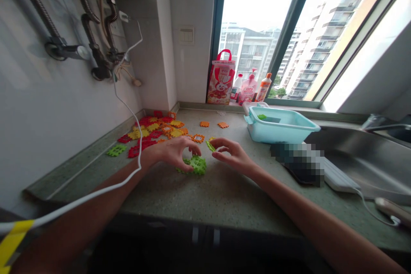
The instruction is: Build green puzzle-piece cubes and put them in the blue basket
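My left hand [175, 153] curls over a small cluster of joined green plastic puzzle tiles [195, 165] on the grey countertop [221, 192], fingers gripping its top. My right hand [231, 153] pinches a single green tile [210, 146] between thumb and fingers, held just above and right of the cluster. A heap of loose red, yellow and orange tiles [154, 130] lies behind my left hand, near the wall. One green tile [116, 150] rests apart at the left.
A light blue plastic tub [281, 125] holding a green piece stands right of my hands. Bottles and a red bag [221, 77] line the window sill. A steel sink [359, 154] lies at right. A white cable [128, 107] hangs across the left.
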`<state>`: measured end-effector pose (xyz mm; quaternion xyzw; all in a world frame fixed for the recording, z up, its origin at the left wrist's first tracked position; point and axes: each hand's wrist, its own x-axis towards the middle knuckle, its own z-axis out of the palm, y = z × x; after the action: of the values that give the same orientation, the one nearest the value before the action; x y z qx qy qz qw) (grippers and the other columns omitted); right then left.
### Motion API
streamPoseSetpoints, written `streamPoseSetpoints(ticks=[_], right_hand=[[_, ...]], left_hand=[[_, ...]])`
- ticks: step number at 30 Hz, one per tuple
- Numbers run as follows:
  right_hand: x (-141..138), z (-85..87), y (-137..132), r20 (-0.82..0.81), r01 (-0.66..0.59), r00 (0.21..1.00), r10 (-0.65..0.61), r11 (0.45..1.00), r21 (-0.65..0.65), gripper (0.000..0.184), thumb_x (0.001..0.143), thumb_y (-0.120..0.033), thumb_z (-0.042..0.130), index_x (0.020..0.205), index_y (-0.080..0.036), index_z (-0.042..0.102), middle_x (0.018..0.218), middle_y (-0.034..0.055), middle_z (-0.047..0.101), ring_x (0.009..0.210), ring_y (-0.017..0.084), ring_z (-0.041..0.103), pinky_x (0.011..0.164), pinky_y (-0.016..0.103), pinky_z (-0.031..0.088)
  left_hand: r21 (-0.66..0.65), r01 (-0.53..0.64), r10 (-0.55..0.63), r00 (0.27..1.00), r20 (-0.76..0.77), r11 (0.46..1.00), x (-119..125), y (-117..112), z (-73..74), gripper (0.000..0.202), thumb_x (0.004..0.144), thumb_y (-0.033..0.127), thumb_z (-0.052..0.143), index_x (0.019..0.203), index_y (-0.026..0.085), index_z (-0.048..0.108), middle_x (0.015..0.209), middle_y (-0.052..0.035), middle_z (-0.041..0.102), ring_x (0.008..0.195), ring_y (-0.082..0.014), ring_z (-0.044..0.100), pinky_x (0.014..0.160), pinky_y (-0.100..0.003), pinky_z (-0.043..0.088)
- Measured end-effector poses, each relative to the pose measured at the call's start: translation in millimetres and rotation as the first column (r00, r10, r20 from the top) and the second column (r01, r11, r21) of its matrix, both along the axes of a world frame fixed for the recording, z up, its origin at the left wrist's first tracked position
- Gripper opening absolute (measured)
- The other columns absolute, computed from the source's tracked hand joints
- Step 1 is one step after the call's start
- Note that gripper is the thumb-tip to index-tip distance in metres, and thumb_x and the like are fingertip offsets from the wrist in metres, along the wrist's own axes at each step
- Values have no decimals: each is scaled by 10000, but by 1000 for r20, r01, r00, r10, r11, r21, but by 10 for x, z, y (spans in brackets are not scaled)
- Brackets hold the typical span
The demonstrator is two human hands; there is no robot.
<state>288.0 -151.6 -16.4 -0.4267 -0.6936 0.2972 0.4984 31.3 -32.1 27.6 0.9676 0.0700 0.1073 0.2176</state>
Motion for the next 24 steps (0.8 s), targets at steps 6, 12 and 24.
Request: streamPoseSetpoints(ticks=[6,12,24], right_hand=[[-9,-12,-23,205,-47,978,39,998,31,368,896,-436,770,1227,-275,746,1188,65,757,1038,267,684,895,427,557],[-113,2,-47,423,14,902,-86,985,172,347,888,-430,784,1205,-296,748,1097,76,756,962,263,679,911,428,520],[-287,-40,-31,562,-11,821,-95,983,182,296,873,-482,798,1097,-299,739,1014,62,747,951,262,677,878,384,492]], left_hand=[[-19,-14,13,996,-84,1000,-1,4,-38,521,687,307,865,1188,292,721,1081,-8,769,946,-219,727,795,-274,536],[5,-92,92,989,-112,996,18,-60,-17,418,634,364,875,1013,258,735,913,2,728,804,-204,684,704,-275,506],[196,-120,131,990,-45,973,116,-153,-98,302,616,358,856,863,246,723,795,6,692,755,-210,640,680,-292,458]])
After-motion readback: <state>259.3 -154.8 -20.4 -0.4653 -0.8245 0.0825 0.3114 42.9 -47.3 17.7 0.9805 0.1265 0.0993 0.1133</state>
